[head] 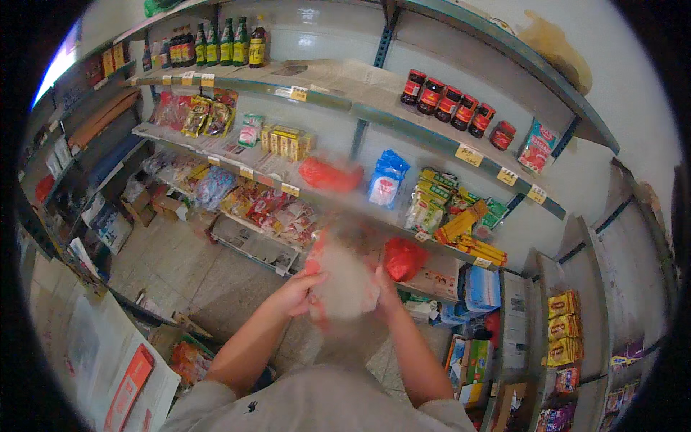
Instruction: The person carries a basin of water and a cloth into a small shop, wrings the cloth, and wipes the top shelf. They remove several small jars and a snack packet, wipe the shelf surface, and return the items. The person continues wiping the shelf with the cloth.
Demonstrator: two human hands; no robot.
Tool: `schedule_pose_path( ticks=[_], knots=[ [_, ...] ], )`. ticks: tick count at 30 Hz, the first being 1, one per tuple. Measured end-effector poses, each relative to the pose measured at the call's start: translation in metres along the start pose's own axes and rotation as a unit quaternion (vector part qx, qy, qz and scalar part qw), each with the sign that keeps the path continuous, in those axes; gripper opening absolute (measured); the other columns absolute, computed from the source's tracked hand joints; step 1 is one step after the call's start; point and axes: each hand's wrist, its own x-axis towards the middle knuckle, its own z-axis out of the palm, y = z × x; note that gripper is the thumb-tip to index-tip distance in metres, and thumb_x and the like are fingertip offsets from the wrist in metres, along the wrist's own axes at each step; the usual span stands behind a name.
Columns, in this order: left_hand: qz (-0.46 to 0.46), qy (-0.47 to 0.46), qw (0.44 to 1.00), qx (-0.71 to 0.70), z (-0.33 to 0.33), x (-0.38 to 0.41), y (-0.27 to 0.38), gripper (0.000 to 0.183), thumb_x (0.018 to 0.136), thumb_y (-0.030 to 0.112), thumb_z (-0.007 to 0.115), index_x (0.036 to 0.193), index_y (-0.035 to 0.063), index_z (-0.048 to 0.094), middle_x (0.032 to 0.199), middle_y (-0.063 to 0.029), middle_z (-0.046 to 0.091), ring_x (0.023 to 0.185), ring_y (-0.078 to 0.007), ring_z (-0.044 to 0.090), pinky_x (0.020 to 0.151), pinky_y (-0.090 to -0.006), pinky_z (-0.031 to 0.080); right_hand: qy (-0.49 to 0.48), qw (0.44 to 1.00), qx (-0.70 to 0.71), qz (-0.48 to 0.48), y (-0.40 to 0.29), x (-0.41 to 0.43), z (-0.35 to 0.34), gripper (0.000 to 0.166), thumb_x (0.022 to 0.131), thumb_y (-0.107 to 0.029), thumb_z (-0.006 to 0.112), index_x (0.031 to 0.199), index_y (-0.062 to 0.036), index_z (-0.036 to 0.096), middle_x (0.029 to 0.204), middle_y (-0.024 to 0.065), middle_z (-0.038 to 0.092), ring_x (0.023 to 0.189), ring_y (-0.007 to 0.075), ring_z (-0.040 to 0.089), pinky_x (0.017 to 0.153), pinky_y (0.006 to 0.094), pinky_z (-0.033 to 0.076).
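My left hand (pixel 303 291) holds the left side of a pale packet with red edges (pixel 345 286). On the packet's other side, my right hand (pixel 385 291) grips it. The packet's middle is blurred, so its contents cannot be told. Just beyond the right hand, a red plastic bag (pixel 405 259) sits on the lower shelf. Another red bag (pixel 330 174) lies on the shelf above, partly blurred. To its right stand blue and white packets (pixel 387 179), followed by green packets (pixel 429 201) and yellow boxes (pixel 461 222).
Sauce bottles (pixel 221 44) and red-labelled jars (pixel 448 103) line the upper shelf. Yellow packets (pixel 564 328) fill part of the right rack. Blue packs (pixel 480 289) are stacked low at right. A white surface with a red sheet (pixel 129 386) juts in at lower left, above tiled floor (pixel 183 254).
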Motion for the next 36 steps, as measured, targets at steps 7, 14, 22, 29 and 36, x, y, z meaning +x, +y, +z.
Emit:
schedule_pose_path(
  ticks=[7,14,22,29,36],
  knots=[
    [0.042,0.013,0.999,0.031,-0.005,-0.002,0.003,0.031,0.101,0.007,0.067,0.132,0.0075,0.065,0.111,-0.0049,0.073,0.095,-0.018,0.072,0.08,-0.0368,0.059,-0.147,0.904,-0.4,-0.036,0.018,-0.05,-0.016,0.061,0.101,-0.045,0.076,0.149,-0.0086,0.064,0.135,0.0055,0.074,0.118,0.0223,0.07,0.107,0.0413,0.053],
    [0.086,0.134,0.987,0.0,0.023,-0.022,0.02,0.027,0.101,0.011,0.069,0.127,0.005,0.066,0.1,-0.0045,0.074,0.089,-0.0179,0.072,0.078,-0.0354,0.058,-0.135,0.859,-0.463,-0.17,-0.031,-0.058,0.027,0.057,0.094,-0.036,0.086,0.141,-0.0071,0.07,0.129,0.0101,0.078,0.116,0.0211,0.072,0.106,0.0411,0.054],
    [0.036,0.218,0.884,0.411,-0.066,-0.03,0.003,0.063,0.096,0.043,0.085,0.136,-0.0006,0.064,0.115,-0.0099,0.076,0.102,-0.0254,0.075,0.092,-0.0401,0.061,-0.113,0.853,-0.489,-0.145,-0.042,-0.043,0.055,0.052,0.093,-0.027,0.086,0.137,-0.0048,0.07,0.122,0.0155,0.079,0.109,0.0272,0.074,0.101,0.0422,0.057],
    [0.169,-0.013,0.81,0.562,0.009,0.018,0.022,0.068,0.085,0.021,0.094,0.14,0.0062,0.057,0.133,-0.0113,0.068,0.124,-0.0235,0.068,0.102,-0.0382,0.057,-0.129,0.877,-0.433,-0.166,-0.057,-0.001,0.045,0.046,0.092,-0.027,0.085,0.13,-0.0042,0.072,0.119,0.0173,0.078,0.105,0.0298,0.075,0.098,0.0426,0.058],
    [0.035,0.047,0.923,0.381,0.032,0.071,0.079,0.038,0.093,0.0,0.077,0.127,0.0039,0.06,0.11,-0.0058,0.069,0.098,-0.0137,0.069,0.084,-0.0334,0.059,-0.181,0.78,-0.579,-0.153,-0.159,0.068,0.043,0.05,0.093,-0.038,0.085,0.127,-0.0032,0.073,0.122,0.0172,0.076,0.109,0.0329,0.074,0.098,0.0446,0.058]
  ],
)
